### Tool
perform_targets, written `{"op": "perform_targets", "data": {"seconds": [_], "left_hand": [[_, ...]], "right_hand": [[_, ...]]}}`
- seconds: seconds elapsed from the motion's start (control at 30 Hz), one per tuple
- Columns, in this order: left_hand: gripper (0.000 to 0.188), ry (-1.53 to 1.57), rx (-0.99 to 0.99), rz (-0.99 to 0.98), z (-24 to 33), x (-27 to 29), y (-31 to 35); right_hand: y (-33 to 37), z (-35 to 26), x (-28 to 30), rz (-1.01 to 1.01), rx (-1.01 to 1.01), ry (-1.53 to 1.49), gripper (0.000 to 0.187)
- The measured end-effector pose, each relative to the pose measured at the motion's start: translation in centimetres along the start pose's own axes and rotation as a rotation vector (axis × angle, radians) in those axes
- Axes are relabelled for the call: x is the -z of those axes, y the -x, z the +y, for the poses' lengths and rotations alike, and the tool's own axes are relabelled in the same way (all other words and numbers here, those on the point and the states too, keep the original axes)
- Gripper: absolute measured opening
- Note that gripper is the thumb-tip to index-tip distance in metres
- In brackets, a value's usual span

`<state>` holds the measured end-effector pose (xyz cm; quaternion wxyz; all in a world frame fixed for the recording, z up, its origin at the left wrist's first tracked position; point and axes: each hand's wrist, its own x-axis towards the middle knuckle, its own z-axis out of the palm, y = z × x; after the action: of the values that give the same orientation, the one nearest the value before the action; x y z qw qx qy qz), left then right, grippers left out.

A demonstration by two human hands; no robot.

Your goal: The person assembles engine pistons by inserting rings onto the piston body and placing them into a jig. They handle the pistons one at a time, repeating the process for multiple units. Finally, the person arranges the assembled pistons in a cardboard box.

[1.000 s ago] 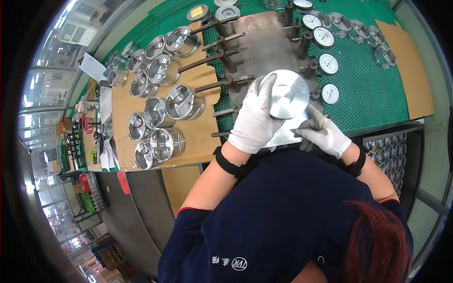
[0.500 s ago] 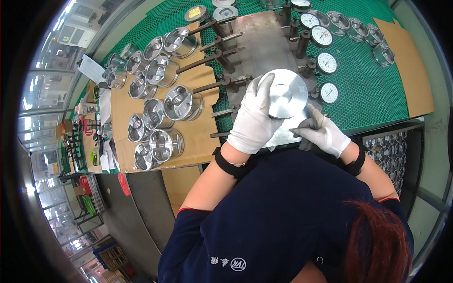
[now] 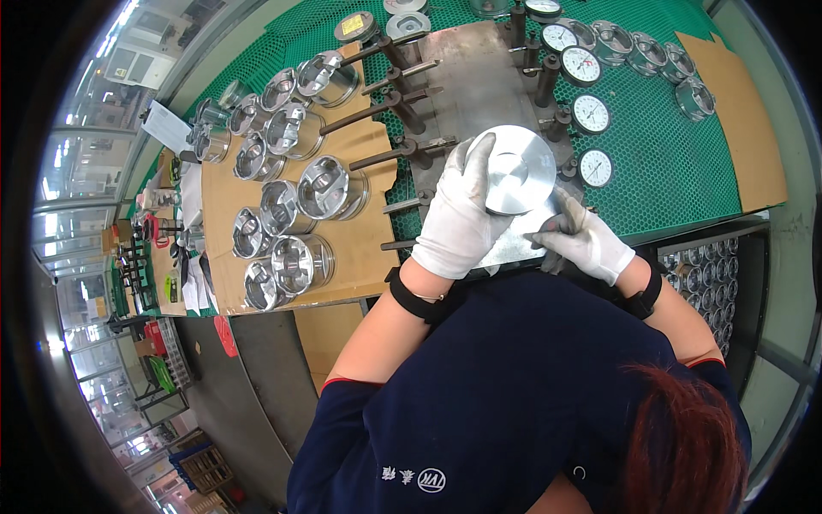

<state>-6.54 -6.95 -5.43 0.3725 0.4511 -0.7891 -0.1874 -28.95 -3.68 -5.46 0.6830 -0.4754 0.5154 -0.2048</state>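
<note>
My left hand (image 3: 465, 201), in a white glove, grips a shiny piston (image 3: 521, 170) by its left side, with the thumb and fingers at its rim. The piston's round, flat crown shows, with a shallow dish in its middle. Just below and to the right, my gloved right hand (image 3: 584, 244) has its grey-stained fingers curled together, close to the piston's lower edge. Whatever lies between those fingers is hidden. Both hands are over the near end of a grey metal plate (image 3: 479, 77).
Several dial gauges (image 3: 591, 114) on posts line the plate's right side; clamp rods (image 3: 377, 154) stick out leftward. Several pistons (image 3: 332, 188) stand on cardboard (image 3: 360, 248) at left, more (image 3: 695, 100) on green matting (image 3: 659, 171) at right. A rack of metal parts (image 3: 704, 278) sits below right.
</note>
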Motion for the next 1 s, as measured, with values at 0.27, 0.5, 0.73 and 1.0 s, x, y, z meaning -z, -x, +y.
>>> {"op": "perform_targets", "data": {"seconds": [0.27, 0.5, 0.73, 1.0], "left_hand": [[0.100, -0.008, -0.017, -0.001, -0.2, 0.0, 0.1], [0.100, -0.013, 0.004, 0.004, 0.1, -0.1, 0.1], [0.097, -0.005, -0.012, 0.005, 0.0, 0.1, 0.0], [0.054, 0.085, 0.387, -0.465, 5.7, 5.5, -2.0]], "right_hand": [[0.0, 0.0, -0.1, 0.005, -0.016, -0.016, 0.093], [0.6, -1.4, -0.3, -0.024, -0.121, -0.092, 0.092], [-0.2, 0.8, 0.1, -0.001, 0.027, 0.010, 0.092], [2.7, -2.2, 0.8, 0.276, 0.701, 0.621, 0.091]]}}
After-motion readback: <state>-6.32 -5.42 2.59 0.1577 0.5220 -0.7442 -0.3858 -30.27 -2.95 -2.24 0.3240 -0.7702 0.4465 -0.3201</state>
